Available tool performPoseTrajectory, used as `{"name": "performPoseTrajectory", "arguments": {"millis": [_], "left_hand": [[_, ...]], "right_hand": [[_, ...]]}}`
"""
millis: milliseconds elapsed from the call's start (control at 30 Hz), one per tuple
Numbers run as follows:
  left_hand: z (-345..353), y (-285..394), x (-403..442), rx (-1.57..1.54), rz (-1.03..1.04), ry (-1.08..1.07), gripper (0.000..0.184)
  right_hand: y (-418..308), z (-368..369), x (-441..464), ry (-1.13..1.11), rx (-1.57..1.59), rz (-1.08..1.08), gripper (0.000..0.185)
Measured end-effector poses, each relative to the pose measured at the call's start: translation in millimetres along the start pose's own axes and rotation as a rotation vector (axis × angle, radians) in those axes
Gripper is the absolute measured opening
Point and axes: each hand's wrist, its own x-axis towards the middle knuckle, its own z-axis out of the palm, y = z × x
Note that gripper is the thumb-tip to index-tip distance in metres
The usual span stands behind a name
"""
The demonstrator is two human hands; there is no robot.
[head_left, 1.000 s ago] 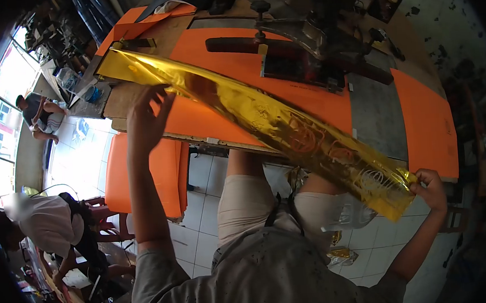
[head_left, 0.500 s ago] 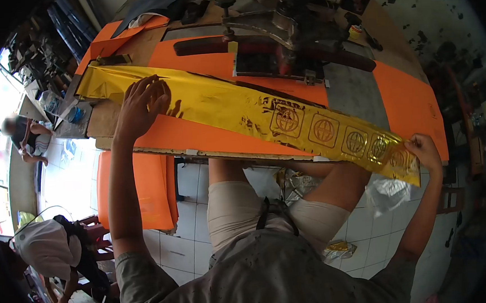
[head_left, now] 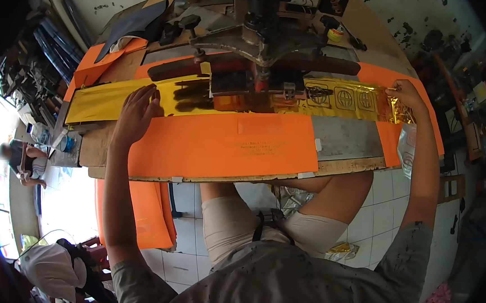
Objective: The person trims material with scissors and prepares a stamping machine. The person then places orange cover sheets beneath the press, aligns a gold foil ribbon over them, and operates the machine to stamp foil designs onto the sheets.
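Observation:
A long strip of gold foil (head_left: 101, 102) stretches across the table and passes under the head of a stamping press (head_left: 264, 57). My left hand (head_left: 137, 112) lies on the strip's left part, fingers stretched out. At the far right end, my right hand (head_left: 410, 97) pinches the foil between thumb and fingers. Round globe marks in square frames show on the foil near that hand. In front of the press lies an orange sheet (head_left: 209, 148) with small printed text, over a grey plate (head_left: 343, 136). The press head hides the middle of the strip.
More orange sheets (head_left: 140, 215) are stacked below the table's left edge. Dark cloth-like material (head_left: 135, 26) and a small yellow container (head_left: 335, 34) sit at the back. Two people are at left, one bent over at lower left (head_left: 54, 271). Foil scraps (head_left: 343, 251) lie on the floor.
The foil strip has moved away from my body, from slanting over the table's front edge to lying straight beneath the press head. My right hand has risen with its end, uncovering the orange sheet.

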Motion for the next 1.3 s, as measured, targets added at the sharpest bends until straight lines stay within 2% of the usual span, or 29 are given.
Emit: {"name": "performPoseTrajectory", "arguments": {"millis": [467,667,767,867,1300], "left_hand": [[-4,23,18,-0.167,-0.039,-0.110,0.051],[7,9,15,-0.125,-0.027,-0.071,0.049],[6,5,16,-0.117,-0.036,-0.116,0.055],[15,-3,15,-0.106,-0.006,-0.039,0.050],[8,3,15,-0.110,-0.001,-0.039,0.047]], "right_hand": [[25,2,28,0.014,0.050,0.043,0.032],[21,0,28,0.016,0.087,0.079,0.030],[23,2,30,0.013,0.090,0.074,0.030],[26,6,33,0.008,0.127,0.073,0.030],[26,5,39,0.005,0.089,0.073,0.034]]}}
